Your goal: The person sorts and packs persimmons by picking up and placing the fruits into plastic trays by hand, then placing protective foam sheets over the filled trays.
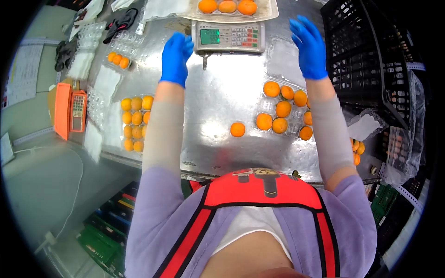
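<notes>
My left hand point(176, 58), in a blue glove, is raised just left of a digital scale point(229, 37), fingers loosely bent with nothing seen in them. To the right of the scale, my right hand point(308, 48), also gloved, has its fingers extended and is empty. On the scale a pale tray point(264, 15) carries a clear pack with three oranges point(227, 6). Below my right hand is a clear tray of oranges point(283, 109), partly hidden by my forearm. A single orange point(238, 129) lies on the metal table point(208, 106).
A filled tray of oranges point(136, 118) sits beside my left forearm. Farther left are an orange-coloured device point(70, 111), stacked clear trays point(88, 41) and a small orange pack point(118, 60). A black crate point(357, 55) stands at the right.
</notes>
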Demonstrator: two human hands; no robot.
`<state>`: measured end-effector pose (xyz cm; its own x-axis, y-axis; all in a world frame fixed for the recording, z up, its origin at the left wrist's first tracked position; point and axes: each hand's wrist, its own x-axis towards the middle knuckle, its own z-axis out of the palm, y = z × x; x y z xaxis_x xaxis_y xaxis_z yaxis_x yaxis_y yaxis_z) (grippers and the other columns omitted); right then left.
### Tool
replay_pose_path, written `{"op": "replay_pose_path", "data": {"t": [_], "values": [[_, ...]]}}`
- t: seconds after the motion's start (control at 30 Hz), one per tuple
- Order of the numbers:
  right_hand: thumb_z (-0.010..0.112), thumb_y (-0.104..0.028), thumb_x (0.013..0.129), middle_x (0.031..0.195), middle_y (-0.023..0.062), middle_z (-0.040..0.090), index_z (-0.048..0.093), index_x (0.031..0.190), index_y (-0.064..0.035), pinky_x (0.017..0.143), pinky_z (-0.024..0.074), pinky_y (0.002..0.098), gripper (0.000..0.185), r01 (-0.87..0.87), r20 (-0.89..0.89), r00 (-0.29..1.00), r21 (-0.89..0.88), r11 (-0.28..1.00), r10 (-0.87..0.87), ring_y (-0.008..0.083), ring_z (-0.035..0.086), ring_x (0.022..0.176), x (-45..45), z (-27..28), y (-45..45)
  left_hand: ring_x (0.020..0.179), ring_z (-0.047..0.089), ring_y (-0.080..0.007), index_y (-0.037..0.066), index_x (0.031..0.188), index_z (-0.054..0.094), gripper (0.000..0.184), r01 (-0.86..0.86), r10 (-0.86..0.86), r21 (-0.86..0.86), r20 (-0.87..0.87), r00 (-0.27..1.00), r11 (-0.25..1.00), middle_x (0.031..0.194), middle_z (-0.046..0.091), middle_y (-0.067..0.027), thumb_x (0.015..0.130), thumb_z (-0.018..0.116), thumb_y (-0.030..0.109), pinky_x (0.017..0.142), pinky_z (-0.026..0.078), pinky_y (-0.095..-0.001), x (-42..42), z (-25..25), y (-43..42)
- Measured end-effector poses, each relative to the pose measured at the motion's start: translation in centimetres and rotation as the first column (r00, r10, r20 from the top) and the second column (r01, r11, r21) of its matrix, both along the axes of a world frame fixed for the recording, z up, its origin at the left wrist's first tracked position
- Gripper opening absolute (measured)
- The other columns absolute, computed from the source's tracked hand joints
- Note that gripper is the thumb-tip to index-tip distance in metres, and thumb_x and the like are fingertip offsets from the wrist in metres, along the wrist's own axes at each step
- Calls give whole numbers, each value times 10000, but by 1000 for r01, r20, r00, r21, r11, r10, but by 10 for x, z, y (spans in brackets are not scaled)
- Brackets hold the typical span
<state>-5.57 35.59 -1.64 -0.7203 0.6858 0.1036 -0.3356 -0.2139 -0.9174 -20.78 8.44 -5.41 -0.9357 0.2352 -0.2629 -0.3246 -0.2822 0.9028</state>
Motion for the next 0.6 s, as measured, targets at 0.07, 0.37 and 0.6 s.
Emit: {"op": "replay_pose_path", "data": {"t": [0.07, 0.37, 0.6], "values": [[583, -129, 860, 982, 36, 651, 635, 1027, -49, 759, 422, 196, 193, 65, 111, 991, 53, 996, -70, 95, 592, 882, 36, -12, -1, 841, 578, -157, 47, 1193, 526, 380, 23, -16, -95, 81, 997, 995, 993, 607, -93, 876, 559, 253, 742, 461, -254, 25, -8, -21], [605, -147, 868, 1043, 59, 640, 622, 1070, -8, 846, 444, 238, 246, -156, 227, 973, 527, 835, 39, 104, 576, 945, -12, -17, 8, 722, 553, -71, 33, 1173, 555, 350, 160, -149, -79, 129, 980, 984, 934, 636, -51, 858, 590, 181, 659, 434, -190, 132, -36, -40], [601, -238, 829, 934, 81, 650, 640, 1017, -44, 760, 472, 290, 274, -236, 363, 921, 809, 538, -142, 170, 595, 843, -85, -16, 24, 753, 532, -65, 34, 1178, 559, 358, 179, -150, -180, 164, 975, 967, 946, 620, -31, 847, 598, 164, 694, 424, -200, 159, -22, -71]]}}
